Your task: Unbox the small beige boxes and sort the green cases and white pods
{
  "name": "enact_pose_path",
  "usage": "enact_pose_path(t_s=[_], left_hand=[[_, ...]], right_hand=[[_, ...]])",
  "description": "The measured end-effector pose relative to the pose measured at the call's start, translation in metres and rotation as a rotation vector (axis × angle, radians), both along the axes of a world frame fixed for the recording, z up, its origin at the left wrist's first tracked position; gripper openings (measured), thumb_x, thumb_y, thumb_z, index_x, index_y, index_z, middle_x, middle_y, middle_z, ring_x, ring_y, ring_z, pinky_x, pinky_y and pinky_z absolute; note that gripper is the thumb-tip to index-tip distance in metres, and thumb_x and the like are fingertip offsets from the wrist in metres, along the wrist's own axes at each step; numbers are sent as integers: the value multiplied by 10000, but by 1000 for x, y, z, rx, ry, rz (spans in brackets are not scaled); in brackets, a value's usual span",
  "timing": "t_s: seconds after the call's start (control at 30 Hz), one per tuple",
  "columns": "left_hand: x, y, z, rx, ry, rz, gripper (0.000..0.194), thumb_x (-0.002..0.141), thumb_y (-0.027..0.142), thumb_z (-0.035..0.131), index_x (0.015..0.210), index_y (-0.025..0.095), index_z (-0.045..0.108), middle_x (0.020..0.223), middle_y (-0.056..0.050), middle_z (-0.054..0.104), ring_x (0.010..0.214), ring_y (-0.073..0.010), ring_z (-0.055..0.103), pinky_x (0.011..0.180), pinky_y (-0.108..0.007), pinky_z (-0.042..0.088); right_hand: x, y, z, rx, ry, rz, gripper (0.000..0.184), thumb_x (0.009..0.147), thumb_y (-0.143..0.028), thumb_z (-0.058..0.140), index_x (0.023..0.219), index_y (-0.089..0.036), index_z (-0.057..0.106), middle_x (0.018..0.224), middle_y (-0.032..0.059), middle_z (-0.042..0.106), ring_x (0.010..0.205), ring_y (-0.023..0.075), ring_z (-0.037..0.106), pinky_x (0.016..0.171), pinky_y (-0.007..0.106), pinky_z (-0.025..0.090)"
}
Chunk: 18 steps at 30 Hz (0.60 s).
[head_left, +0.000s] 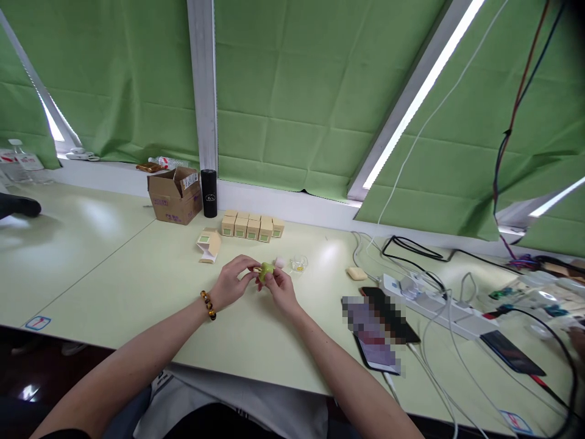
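My right hand (282,291) grips a small rounded green object (266,270) between thumb and fingers. From the other side, the pinched fingertips of my left hand (232,281) meet its left end; the exact kind of object is too small to tell. A bead bracelet circles my left wrist. Just beyond my right fingers lies a small pinkish-white lump (279,263). Beside that stands a clear plastic cup (299,264) with a bit of yellow inside. An opened small carton (209,246) rests on the table past my left hand.
Several small tan boxes (253,227) stand in a row at the back, near a black tumbler (209,194) and a cardboard box (175,198). Phones (372,338), a power strip (434,305) and tangled cables occupy the right side. A cream-coloured block (356,274) lies nearby.
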State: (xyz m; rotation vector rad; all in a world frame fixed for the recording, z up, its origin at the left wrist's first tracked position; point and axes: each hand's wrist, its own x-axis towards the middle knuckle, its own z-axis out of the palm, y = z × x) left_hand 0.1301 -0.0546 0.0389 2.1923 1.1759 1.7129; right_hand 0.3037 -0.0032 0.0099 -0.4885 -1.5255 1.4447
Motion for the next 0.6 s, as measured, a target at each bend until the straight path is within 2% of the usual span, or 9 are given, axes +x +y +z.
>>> enact_pose_path(t_s=[0.17,0.27,0.4,0.6], left_hand=[[3,-1,1,7,-4,61,120,982,209,642,1033,209,751,916,-60,753,823,-167,710,789,-310,602],[3,-1,0,-20,-30,60,99,960,223,680,1011,205,762,911,-59,762,800,-162,717,780,-301,612],[3,0,-1,-56,-74,23,111,955,232,682,1016,208,772,912,-58,771,802,-164,731,774,-299,622],[4,-1,-1,-95,-111,46,87,929,217,708,873,201,774,818,-36,769,735,-154,719,724,-284,606]], right_hand=[[-1,-8,7,-72,85,34,519,895,-591,725,1263,-246,602,913,38,674,762,185,665,677,343,572],[2,-10,9,-60,100,46,481,898,-566,732,1237,-249,605,946,41,669,807,189,668,689,338,574],[3,-10,9,-65,93,29,472,896,-571,729,1207,-233,622,941,43,664,774,178,652,661,326,565],[0,-9,6,-51,57,36,468,899,-582,718,1186,-222,634,907,43,659,745,176,642,649,327,554]])
